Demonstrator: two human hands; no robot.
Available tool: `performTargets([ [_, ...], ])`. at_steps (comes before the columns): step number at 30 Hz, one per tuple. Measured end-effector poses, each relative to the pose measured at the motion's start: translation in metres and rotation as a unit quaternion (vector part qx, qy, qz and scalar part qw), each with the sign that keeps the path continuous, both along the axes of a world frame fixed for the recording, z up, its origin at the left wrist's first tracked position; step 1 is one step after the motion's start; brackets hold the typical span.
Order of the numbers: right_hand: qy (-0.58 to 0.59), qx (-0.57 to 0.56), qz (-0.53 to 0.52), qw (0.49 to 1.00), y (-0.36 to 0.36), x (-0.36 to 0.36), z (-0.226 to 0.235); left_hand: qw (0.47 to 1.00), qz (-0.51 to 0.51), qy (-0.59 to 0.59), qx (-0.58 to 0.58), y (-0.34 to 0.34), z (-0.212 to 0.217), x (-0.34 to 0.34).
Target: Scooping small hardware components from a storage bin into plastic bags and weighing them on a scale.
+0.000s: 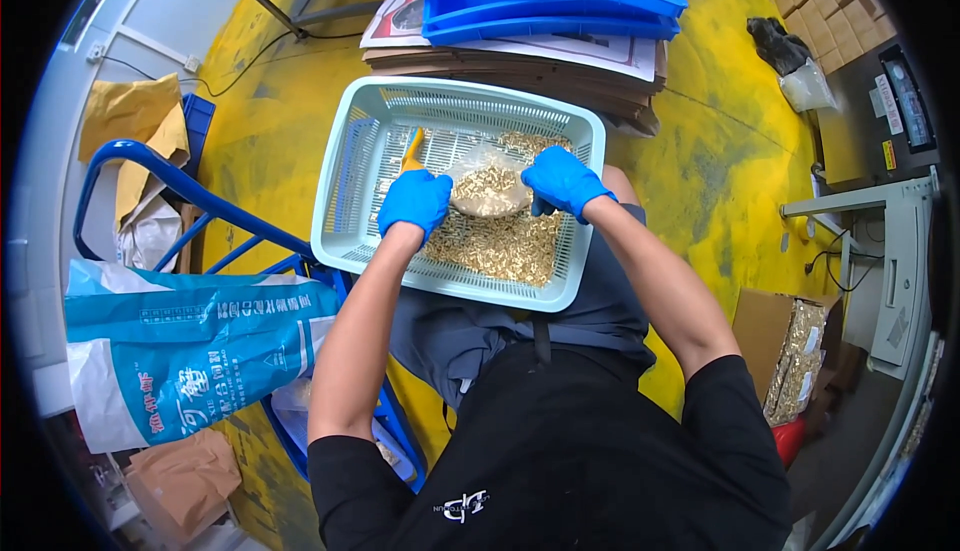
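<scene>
A clear plastic bag (pixel 488 189) with small gold-coloured metal pieces in it hangs between my hands, over a pale green slotted plastic basket (pixel 345 221). My left hand (pixel 413 203), in a blue glove, is closed on the bag's left side. From behind its knuckles rises the orange-yellow handle (pixel 412 149) of a tool; whether that hand also touches it I cannot tell. Also gloved in blue, my right hand (pixel 563 183) pinches the bag's right side. Loose gold pieces (pixel 500 251) lie heaped along the basket's near side, with more at the far right corner.
Blue trays (pixel 550 26) sit on stacked cardboard sheets (pixel 560 71) beyond the basket. To the left are a blue metal frame (pixel 200 196), a blue-and-white sack (pixel 200 341) and brown paper (pixel 185 481). An open carton (pixel 770 341) with bagged gold pieces stands right, near a grey bench (pixel 890 271).
</scene>
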State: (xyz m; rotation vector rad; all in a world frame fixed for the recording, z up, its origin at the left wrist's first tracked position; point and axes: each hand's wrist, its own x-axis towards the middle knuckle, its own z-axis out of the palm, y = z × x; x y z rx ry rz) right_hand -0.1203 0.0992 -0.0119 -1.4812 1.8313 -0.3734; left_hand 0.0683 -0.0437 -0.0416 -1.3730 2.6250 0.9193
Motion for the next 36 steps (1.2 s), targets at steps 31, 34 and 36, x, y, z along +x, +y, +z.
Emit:
performTargets([
  [31, -0.248, -0.05, -0.268, 0.929, 0.045, -0.003, -0.036, 0.934, -0.237, -0.104, -0.246, 0.063, -0.023, -0.088],
  [34, -0.235, -0.05, -0.262, 0.935, 0.028, 0.012, -0.026, 0.915, -0.24, -0.166, -0.279, 0.061, -0.021, -0.085],
  [36, -0.242, -0.055, -0.253, 0.935, 0.018, 0.028, -0.025, 0.89, -0.244, -0.218, -0.317, 0.047, -0.033, -0.075],
])
